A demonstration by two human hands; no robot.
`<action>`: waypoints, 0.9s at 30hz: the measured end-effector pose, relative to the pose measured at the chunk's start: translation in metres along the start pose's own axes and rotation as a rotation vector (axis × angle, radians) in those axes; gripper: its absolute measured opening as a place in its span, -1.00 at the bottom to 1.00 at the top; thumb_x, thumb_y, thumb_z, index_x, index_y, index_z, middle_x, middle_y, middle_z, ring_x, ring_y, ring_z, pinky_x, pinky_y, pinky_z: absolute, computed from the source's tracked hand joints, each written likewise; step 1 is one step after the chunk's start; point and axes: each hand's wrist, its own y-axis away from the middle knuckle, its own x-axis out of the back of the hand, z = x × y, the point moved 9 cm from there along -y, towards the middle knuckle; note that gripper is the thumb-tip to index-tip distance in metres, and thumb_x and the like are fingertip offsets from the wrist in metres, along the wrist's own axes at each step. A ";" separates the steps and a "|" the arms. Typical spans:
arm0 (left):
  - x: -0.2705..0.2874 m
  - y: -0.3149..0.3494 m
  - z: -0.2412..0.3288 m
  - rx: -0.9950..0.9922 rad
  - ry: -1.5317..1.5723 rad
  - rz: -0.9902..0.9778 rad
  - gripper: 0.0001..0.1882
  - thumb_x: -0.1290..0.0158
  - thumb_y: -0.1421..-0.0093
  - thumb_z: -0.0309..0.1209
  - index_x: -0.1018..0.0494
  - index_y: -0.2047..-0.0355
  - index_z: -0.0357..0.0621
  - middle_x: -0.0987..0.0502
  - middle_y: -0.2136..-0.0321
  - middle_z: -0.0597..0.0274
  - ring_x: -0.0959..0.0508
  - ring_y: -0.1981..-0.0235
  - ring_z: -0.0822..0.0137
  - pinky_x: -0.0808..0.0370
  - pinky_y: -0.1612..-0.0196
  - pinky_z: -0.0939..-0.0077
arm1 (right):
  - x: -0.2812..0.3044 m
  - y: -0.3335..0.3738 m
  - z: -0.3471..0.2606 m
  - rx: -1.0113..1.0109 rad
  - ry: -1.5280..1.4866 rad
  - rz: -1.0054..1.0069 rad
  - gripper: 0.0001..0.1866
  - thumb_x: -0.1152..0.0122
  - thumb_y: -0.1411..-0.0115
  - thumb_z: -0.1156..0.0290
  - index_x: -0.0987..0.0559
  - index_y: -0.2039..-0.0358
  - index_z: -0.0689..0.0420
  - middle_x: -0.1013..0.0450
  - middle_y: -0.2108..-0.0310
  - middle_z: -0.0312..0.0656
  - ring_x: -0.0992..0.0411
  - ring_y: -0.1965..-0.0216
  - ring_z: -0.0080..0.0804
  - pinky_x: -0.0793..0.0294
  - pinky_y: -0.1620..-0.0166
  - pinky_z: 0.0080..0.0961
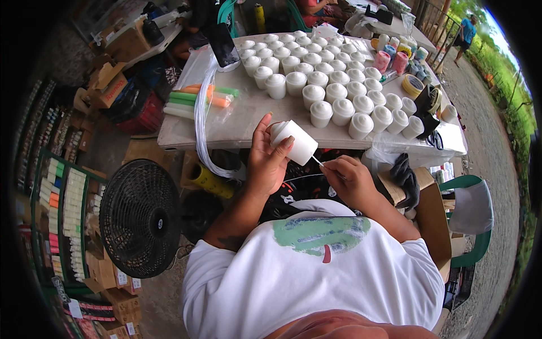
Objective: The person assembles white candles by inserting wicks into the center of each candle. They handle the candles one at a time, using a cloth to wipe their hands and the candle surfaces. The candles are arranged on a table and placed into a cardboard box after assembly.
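My left hand [269, 161] is closed around a white candle [301, 146] with a stepped, domed top, tilted so its flat base faces right. At that base, my right hand [351, 179] pinches a thin white wick [318, 161] whose far end meets the candle; how deep it goes in is hidden. Beyond my hands, rows of similar white candles [321, 113] stand upright on the table [248, 124]. A bundle of long white wicks [201, 113] hangs over the table's near edge, left of my left hand.
Green, orange and white taper candles [206, 97] lie at the table's left, below a phone [223, 48]. Tape rolls [412, 86] and scissors [435, 139] are at the right. A black fan [141, 217] stands by my left arm, an open carton [432, 220] by my right. A person [467, 34] is outside.
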 end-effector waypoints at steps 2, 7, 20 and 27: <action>0.004 -0.002 0.004 -0.021 0.009 0.014 -0.28 -0.05 -0.21 -0.56 0.04 -0.31 -0.12 -0.31 -0.06 0.11 -0.39 -0.08 0.24 -0.37 -0.16 0.16 | 0.002 0.002 0.000 0.015 0.001 0.003 -0.89 -0.27 -0.07 0.58 -0.56 0.35 0.22 -0.45 0.52 -0.14 -0.45 0.50 -0.23 -0.42 0.46 -0.40; -0.007 0.001 0.004 -0.050 0.005 -0.066 -0.17 -0.14 -0.15 -0.61 0.10 -0.31 -0.14 -0.25 -0.05 0.17 -0.35 -0.07 0.32 -0.39 -0.13 0.28 | 0.000 0.001 0.000 -0.021 -0.037 -0.029 -0.89 -0.25 -0.11 0.56 -0.57 0.32 0.22 -0.44 0.48 -0.14 -0.47 0.48 -0.22 -0.44 0.44 -0.38; 0.049 -0.081 0.034 -0.322 -0.314 0.094 -0.16 -0.19 -0.12 -0.57 0.10 -0.29 -0.20 -0.24 -0.01 0.11 -0.37 -0.02 0.30 -0.39 -0.12 0.39 | 0.009 0.011 0.022 -0.088 0.035 -0.016 -0.88 -0.26 -0.09 0.60 -0.58 0.32 0.21 -0.46 0.45 -0.13 -0.46 0.46 -0.23 -0.45 0.40 -0.42; 0.077 -0.140 -0.002 -0.692 -1.399 0.057 -0.18 -0.28 0.01 -0.47 -0.11 -0.23 -0.15 -0.25 -0.04 -0.02 -0.30 -0.07 0.05 -0.26 -0.14 0.17 | 0.046 0.031 0.056 -0.238 0.011 0.205 -0.85 -0.33 -0.08 0.56 -0.58 0.31 0.22 -0.47 0.44 -0.19 -0.46 0.49 -0.42 -0.42 0.41 -0.55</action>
